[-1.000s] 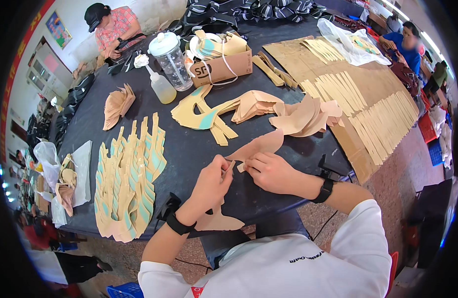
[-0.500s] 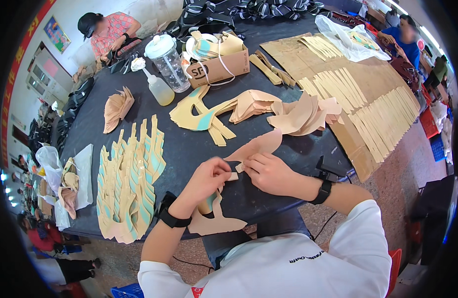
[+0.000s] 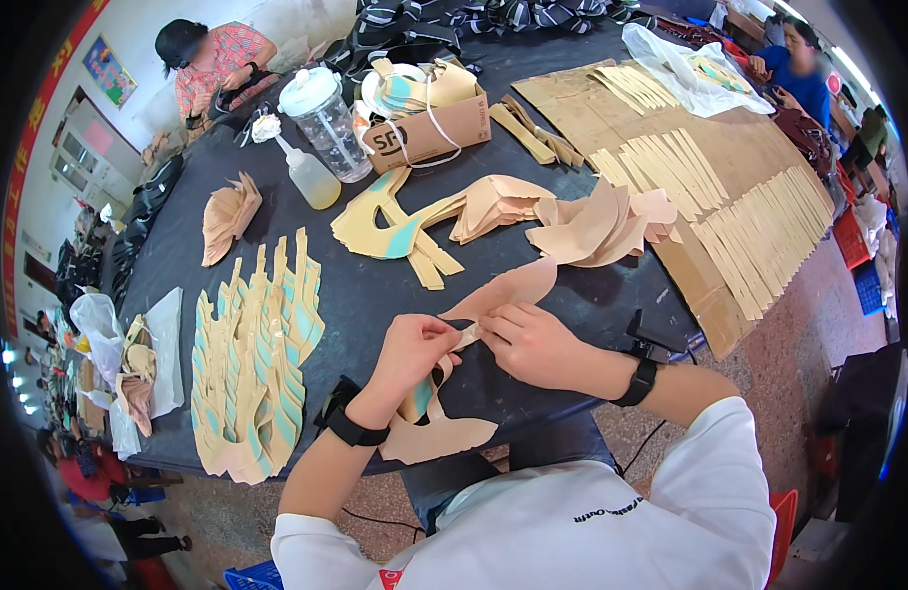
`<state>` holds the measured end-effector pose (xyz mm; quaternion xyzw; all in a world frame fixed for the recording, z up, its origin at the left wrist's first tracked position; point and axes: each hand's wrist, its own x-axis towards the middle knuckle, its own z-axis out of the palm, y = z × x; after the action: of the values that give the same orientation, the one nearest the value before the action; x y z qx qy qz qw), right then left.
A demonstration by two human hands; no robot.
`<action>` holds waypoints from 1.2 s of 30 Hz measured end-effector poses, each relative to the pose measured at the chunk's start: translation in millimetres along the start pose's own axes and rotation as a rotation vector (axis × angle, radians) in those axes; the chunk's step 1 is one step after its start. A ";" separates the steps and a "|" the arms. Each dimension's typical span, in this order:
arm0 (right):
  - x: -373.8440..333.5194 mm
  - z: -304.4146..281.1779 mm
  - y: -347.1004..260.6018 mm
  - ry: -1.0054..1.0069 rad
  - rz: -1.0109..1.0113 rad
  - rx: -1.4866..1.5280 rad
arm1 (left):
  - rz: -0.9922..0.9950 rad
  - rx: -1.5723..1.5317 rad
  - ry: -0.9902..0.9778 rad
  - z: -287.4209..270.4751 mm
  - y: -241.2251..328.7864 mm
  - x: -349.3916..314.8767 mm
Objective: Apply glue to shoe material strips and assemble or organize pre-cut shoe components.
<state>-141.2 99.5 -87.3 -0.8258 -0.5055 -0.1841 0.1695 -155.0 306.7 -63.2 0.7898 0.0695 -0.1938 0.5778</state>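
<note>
Close to the table's near edge, my left hand and my right hand meet with fingertips pinched together. Between them they grip narrow tabs of flat beige cut pieces, which look like shoe-upper parts. A pinkish-beige leaf-shaped piece reaches out beyond my right fingers. Below my left hand hangs a curved beige cut piece with a light blue patch, resting at the table edge. My fingers cover the spot where the tabs come together, so whether they overlap there is hard to see.
Rows of overlapping beige pieces lie at left. Ahead are more stacked cut pieces, a glue bottle, a lidded clear cup and a cardboard box. Cardboard with strips covers the right. Two people sit across.
My left hand has come slightly right and up, bringing its tab against my right fingertips. The curved lower piece has shifted a little up and right with it.
</note>
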 end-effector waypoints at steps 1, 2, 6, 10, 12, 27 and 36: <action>-0.3 0.2 0.3 -0.002 0.001 -0.005 | 0.008 0.033 0.010 1.1 1.1 -0.4; -0.1 0.6 0.0 -0.003 0.000 -0.007 | 0.015 0.067 0.022 1.7 1.8 -1.3; -0.8 1.2 -0.4 -0.005 0.003 -0.006 | 0.037 0.111 0.043 3.8 2.6 -1.9; -0.6 0.8 -0.9 -0.008 0.001 -0.013 | 0.054 0.132 0.049 4.2 1.6 -1.1; -0.8 1.0 -0.7 -0.008 0.001 -0.013 | 0.054 0.146 0.052 5.3 2.9 -0.4; 16.5 -10.9 -6.0 -0.209 -0.145 -0.273 | 0.737 0.867 0.441 18.2 11.4 -37.5; 14.6 -20.6 11.4 -0.052 0.010 -0.202 | 1.112 1.190 -0.103 -29.3 -37.3 -113.0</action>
<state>-127.5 96.2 -63.4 -0.8456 -0.4845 -0.2118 0.0730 -264.3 359.2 -45.1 0.8736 -0.4739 0.0810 0.0759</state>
